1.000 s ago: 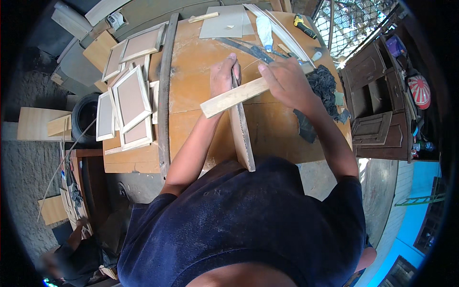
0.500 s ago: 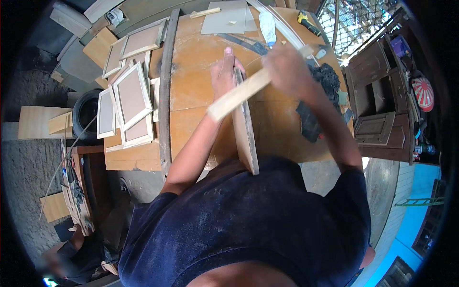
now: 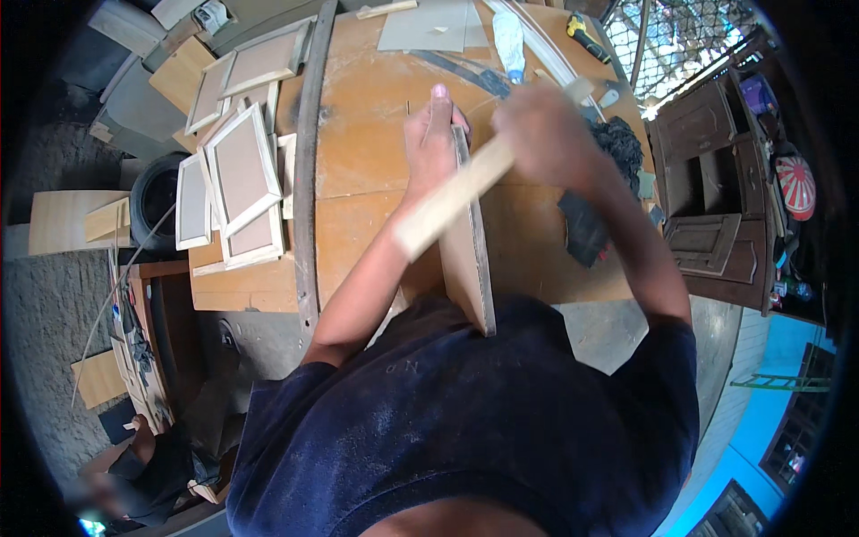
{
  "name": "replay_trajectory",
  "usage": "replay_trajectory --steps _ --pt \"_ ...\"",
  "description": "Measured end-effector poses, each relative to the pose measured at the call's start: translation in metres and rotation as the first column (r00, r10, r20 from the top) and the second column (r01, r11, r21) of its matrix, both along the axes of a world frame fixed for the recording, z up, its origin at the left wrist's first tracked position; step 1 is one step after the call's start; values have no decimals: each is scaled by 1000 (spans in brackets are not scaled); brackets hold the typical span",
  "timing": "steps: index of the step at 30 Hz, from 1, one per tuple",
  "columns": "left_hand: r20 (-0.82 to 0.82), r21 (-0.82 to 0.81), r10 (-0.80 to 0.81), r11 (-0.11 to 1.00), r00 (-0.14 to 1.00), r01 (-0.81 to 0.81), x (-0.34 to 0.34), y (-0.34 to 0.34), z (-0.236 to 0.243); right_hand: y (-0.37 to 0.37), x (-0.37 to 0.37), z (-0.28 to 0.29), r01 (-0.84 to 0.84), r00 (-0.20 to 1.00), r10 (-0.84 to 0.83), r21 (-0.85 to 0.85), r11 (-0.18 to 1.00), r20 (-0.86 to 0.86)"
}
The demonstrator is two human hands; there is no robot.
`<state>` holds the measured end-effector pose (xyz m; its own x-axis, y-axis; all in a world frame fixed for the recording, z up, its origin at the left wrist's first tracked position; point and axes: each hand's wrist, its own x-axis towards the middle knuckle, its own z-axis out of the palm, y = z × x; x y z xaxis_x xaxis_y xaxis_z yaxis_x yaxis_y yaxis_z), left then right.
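Observation:
My left hand (image 3: 433,139) grips the far end of a thin framed wooden panel (image 3: 467,259), its thumb pointing up. The panel stands on its narrow edge, its near end against my dark shirt. My right hand (image 3: 548,134), blurred by motion, is closed round a flat pale wooden strip (image 3: 452,204). The strip slants across the panel's upper edge, its free end over my left forearm. Whether strip and edge touch, I cannot tell.
Several framed panels (image 3: 242,170) lie stacked on the wooden table (image 3: 358,242), left of a dark bar (image 3: 307,179). On the right are black cloth (image 3: 617,148), a plastic bottle (image 3: 509,45) and a yellow-black tool (image 3: 586,40). Another person (image 3: 152,474) is at lower left.
My right hand and the wooden strip have shifted slightly nearer and to the right. My left hand still holds the panel; the whole view has moved a little.

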<state>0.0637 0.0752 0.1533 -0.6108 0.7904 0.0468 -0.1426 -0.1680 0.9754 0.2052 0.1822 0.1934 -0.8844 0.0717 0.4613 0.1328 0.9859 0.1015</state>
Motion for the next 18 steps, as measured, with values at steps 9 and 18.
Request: replay_trajectory --steps 9,18 --pt "13 -21 -9 1000 1000 9 -1 7 -1 -1 -3 5 -52 997 55 -64 997 47" --pt "-62 63 -22 998 998 25 -5 10 -1 12 -6 20 48 998 -42 -122 991 55"
